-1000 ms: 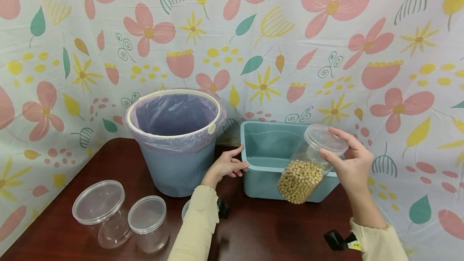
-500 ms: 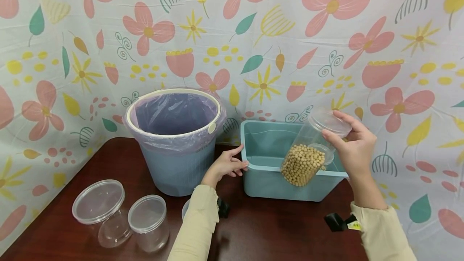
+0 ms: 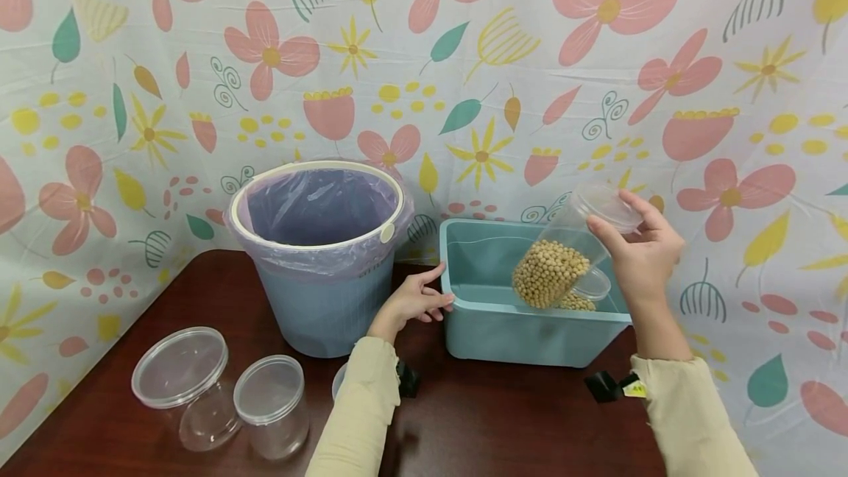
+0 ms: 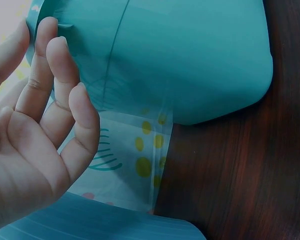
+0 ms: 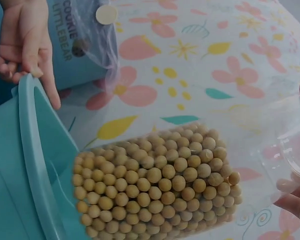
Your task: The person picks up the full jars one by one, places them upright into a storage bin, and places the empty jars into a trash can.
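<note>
Flowered cloth [image 3: 371,65] hung behind a dark desk [image 3: 490,425]. Near its back left corner stood a bag-lined bin [image 3: 324,315]; close to the left edge were a wide jar [image 3: 179,370] and a small jar [image 3: 274,418], both lidded. Toward the back edge, right of the bin, sat a tub [image 3: 517,337]. The person's left grip [image 3: 408,304] was loose, fingertips against the tub's left rim. Over the tub, tilted with its base low and leftward, was the bean jar [image 3: 571,225]; the right grip [image 3: 642,256] pinched it around its lid [image 3: 604,206]. Beans [image 3: 548,274] lay in roughly its lower half (something round and clear, mostly hidden, showed behind it in the tub). I judged the jar bottom-heavy, its plastic stiff, thin and slick, perhaps apt to crack if dropped. Holding the lid alone looked risky; fingers round the body just below it, or a palm under the base, seemed surer.
</note>
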